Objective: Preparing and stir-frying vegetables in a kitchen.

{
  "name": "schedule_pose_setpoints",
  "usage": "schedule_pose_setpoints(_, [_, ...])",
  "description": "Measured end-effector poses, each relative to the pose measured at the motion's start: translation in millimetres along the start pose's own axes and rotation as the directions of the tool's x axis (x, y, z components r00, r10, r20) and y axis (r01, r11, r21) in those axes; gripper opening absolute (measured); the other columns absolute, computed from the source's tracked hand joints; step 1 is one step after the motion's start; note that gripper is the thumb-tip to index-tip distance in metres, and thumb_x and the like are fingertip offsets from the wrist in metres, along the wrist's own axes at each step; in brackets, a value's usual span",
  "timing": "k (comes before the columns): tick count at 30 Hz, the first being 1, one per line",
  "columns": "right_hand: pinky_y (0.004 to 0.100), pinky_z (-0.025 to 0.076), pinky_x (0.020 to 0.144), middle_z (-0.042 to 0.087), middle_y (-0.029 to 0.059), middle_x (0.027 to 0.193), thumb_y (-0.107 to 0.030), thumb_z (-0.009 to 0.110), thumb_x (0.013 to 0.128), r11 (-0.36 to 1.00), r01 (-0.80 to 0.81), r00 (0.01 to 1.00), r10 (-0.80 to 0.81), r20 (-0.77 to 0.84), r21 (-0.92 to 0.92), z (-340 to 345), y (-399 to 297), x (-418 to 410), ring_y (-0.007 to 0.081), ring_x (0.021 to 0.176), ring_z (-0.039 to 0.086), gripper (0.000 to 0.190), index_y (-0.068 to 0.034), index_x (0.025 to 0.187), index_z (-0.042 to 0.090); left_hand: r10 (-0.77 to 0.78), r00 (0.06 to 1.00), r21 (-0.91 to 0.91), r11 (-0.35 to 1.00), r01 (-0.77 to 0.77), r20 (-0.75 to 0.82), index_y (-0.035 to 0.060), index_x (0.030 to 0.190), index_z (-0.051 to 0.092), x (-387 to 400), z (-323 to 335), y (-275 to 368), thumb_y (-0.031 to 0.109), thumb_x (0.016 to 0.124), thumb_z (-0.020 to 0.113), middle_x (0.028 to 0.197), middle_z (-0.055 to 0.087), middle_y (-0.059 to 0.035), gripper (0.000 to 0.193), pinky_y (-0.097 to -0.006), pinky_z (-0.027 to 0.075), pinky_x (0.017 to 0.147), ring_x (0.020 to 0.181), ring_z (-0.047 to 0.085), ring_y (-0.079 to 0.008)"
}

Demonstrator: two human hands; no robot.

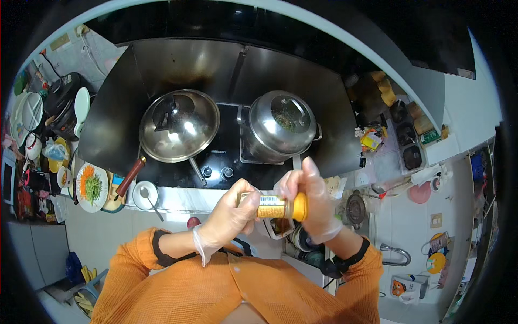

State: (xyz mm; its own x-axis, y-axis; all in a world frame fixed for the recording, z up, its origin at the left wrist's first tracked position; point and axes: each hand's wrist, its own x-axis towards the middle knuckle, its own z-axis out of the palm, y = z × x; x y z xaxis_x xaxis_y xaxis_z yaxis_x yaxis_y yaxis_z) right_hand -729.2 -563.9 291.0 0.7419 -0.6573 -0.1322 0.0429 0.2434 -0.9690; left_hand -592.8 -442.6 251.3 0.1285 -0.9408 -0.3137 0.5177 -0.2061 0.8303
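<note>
Both of my hands wear clear plastic gloves. My left hand (236, 210) grips the body of a small spice bottle (272, 206), which lies sideways in front of my chest. The bottle has a yellow cap (300, 206) and a yellow-and-white label with a barcode. At the cap end is my right hand (309, 198), slightly blurred, with bent fingers and its thumb pointing up. Whether it grips the cap is not clear. Beyond my hands, a lidded wok (178, 125) sits on the left of the black gas stove (222, 162), and a lidded steel pot (283, 125) on the right.
A white plate (106, 188) of shredded orange and green vegetables lies left of the wok's wooden handle (130, 178). Beside it stands a white bowl (145, 194) with a spoon. Below the bottle is a container of dark sauce (279, 227). A faucet (396, 255) is at right.
</note>
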Motion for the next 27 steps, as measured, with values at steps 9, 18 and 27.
schedule_pose_setpoints(9, [0.0291,0.033,0.059,0.046,0.0044,0.06,-0.02,0.044,0.091,0.857,0.444,0.896,-0.421,0.14,-0.263,26,13,-33,0.0155,0.054,0.037,0.037,-0.006,0.057,0.04,0.588,0.809,0.353,0.761,-0.545,-0.017,0.0014,0.092,0.049,-28,-3,-15,0.004,0.082,0.054,0.081,0.056,-0.0095,0.012,-0.0264,0.047,0.065,0.07,0.055,-0.0132])
schedule_pose_setpoints(18, [0.0298,0.037,0.064,0.05,0.0053,0.071,-0.012,0.055,0.083,0.868,0.461,0.887,-0.453,0.087,-0.184,29,-17,-28,0.0154,0.061,0.042,0.019,-0.002,0.069,0.048,0.54,0.84,0.092,0.835,-0.542,0.048,0.004,0.099,0.049,-17,2,11,0.014,0.087,0.052,0.079,0.056,-0.0086,0.016,-0.0254,0.043,0.054,0.059,0.051,-0.0142])
schedule_pose_setpoints(27, [0.0272,0.048,0.076,0.057,0.004,0.091,-0.013,0.075,0.077,0.686,0.308,0.862,-0.495,-0.111,-0.659,-38,-38,-40,0.0132,0.084,0.056,0.035,-0.006,0.103,0.053,-0.057,0.941,-0.347,0.921,0.178,0.333,0.0114,0.126,0.038,38,21,-11,0.05,0.089,0.052,0.114,0.052,-0.0153,0.056,-0.0354,0.051,0.068,0.081,0.061,-0.0253])
